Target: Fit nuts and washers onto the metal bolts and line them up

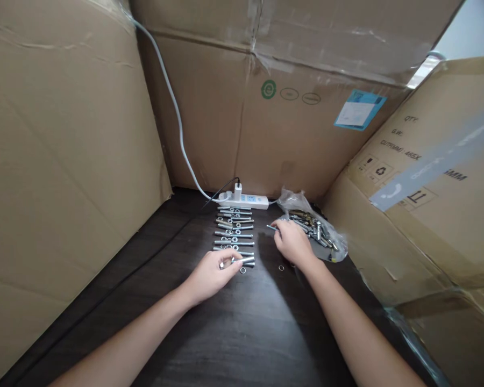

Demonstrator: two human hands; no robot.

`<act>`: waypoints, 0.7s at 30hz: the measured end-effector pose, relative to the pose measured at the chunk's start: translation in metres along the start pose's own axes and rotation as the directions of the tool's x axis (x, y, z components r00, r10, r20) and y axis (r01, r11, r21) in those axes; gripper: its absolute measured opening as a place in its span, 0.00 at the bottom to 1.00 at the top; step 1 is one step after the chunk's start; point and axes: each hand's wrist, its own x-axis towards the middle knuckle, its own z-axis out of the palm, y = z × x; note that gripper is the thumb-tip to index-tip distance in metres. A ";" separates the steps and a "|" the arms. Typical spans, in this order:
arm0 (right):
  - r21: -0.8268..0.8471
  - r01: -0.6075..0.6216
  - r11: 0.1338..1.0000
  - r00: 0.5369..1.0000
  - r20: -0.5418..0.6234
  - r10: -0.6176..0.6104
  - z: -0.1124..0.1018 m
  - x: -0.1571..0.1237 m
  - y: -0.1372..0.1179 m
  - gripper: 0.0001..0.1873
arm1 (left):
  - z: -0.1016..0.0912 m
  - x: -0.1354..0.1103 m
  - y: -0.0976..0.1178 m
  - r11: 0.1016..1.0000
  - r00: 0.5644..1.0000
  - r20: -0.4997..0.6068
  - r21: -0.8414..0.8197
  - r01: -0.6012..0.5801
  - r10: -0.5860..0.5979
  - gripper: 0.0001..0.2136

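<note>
My left hand (212, 275) is closed, thumb and fingers pinching a silvery metal sleeve (247, 260) low over the near end of the hardware rows. A small washer (242, 270) lies beside its thumb. My right hand (293, 243) is closed on a thin metal bolt (271, 228), whose end sticks out to the left of the fingers. Just right of that hand, a clear plastic bag (341, 248) lies open with a heap of bolts and sleeves (318, 230) on it. Rows of bolts, sleeves and washers (234, 234) run away from my left hand across the dark table.
A white power strip (260, 202) with a plugged-in adapter sits behind the rows. Its white cable (173, 102) climbs the cardboard wall (210, 123), and a black cable (153, 257) crosses the table at left. A small ring (281, 267) lies near my right wrist. Cardboard encloses three sides.
</note>
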 end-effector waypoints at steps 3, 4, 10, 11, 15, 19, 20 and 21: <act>0.000 -0.058 0.998 0.998 -0.007 0.058 0.009 0.030 0.012 0.13 | -0.006 0.008 0.002 0.997 0.999 -0.042 0.075 0.021 -0.018 0.15; 0.008 -0.076 0.997 0.997 -0.012 0.076 0.012 0.038 0.015 0.13 | -0.008 0.014 0.004 0.992 0.999 -0.046 0.127 0.021 -0.016 0.15; 0.060 -0.161 0.985 0.985 -0.045 0.164 0.034 0.062 0.026 0.14 | -0.011 0.092 0.021 0.747 0.997 -0.066 0.664 0.015 0.039 0.12; 0.065 -0.172 0.983 0.983 -0.050 0.175 0.037 0.063 0.027 0.14 | -0.009 0.108 0.022 0.721 0.997 -0.070 0.692 0.024 0.034 0.12; 0.068 -0.201 0.977 0.976 -0.073 0.206 0.043 0.066 0.032 0.14 | 0.002 0.160 0.023 0.657 0.998 -0.062 0.753 0.025 0.033 0.12; 0.053 -0.216 0.975 0.972 -0.080 0.220 0.046 0.068 0.032 0.13 | 0.012 0.185 0.022 0.602 0.999 -0.032 0.798 0.011 0.024 0.13; 0.050 -0.219 0.974 0.972 -0.081 0.223 0.046 0.068 0.032 0.12 | 0.013 0.188 0.022 0.591 1.000 -0.022 0.806 0.007 0.019 0.13; 0.046 -0.221 0.974 0.971 -0.082 0.225 0.047 0.069 0.031 0.12 | 0.015 0.190 0.021 0.581 1.000 -0.014 0.814 0.002 0.016 0.12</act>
